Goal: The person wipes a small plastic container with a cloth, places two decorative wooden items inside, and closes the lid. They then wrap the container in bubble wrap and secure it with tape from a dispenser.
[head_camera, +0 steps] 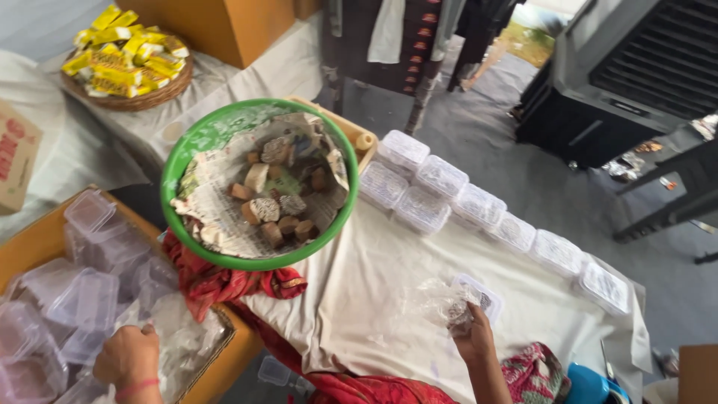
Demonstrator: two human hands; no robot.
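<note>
Beside the right hand (473, 333), which is clenched around a small clear plastic box (473, 298) with something dark and speckled inside, a loose sheet of thin clear film (430, 299) lies crumpled on the cream cloth (359, 299). The box sits at the fingertips, raised just off the cloth. Beyond that hand, a row of closed clear boxes (449, 194) with pale lids runs diagonally across the cloth, each filled and set touching its neighbour. Up and across from the same hand stands a green basin (183, 161) lined with newspaper, holding brown and white blocks (273, 206) in a loose heap at its middle.

The left hand (129, 357), a pink band at its wrist, rests on a pile of empty clear boxes and lids (82, 299) packed inside a brown cardboard carton (30, 243); the fingers curl downward, but whether they grasp anything I cannot tell. Between the two hands a red patterned cloth (224, 280) trails from under the basin.

Far beyond the left hand, a wicker basket (138, 97) holds yellow wrapped packets. The floor is grey, with a large black appliance (628, 67) standing well apart from the right hand, past the row of boxes.
</note>
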